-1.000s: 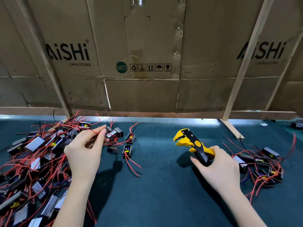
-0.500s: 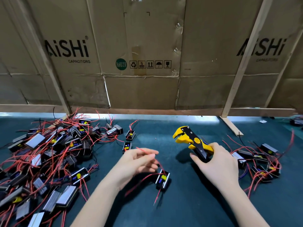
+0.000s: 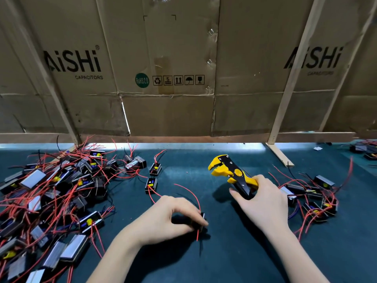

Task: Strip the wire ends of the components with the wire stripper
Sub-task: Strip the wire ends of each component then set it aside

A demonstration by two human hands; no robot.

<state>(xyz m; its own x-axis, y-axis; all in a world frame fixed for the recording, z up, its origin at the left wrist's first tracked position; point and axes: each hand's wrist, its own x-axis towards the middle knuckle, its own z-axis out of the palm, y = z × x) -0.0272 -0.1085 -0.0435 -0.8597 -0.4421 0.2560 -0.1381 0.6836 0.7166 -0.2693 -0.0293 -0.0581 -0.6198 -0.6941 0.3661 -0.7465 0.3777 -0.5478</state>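
Since half a second ago my left hand (image 3: 167,217) has dropped to the tabletop (image 3: 234,258), its grip pinching a small black component (image 3: 202,221) with red wires (image 3: 191,194). My right hand (image 3: 265,203) holds the yellow-and-black wire stripper (image 3: 230,174), head raised and pointing left. I see unstripped components heaped at left (image 3: 51,197), a smaller pile at right (image 3: 310,197), and cardboard panels (image 3: 167,58) behind.

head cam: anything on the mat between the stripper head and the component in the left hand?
Head view: only bare green mat between the wire stripper and the component the left hand pinches; its red wire arcs alongside.
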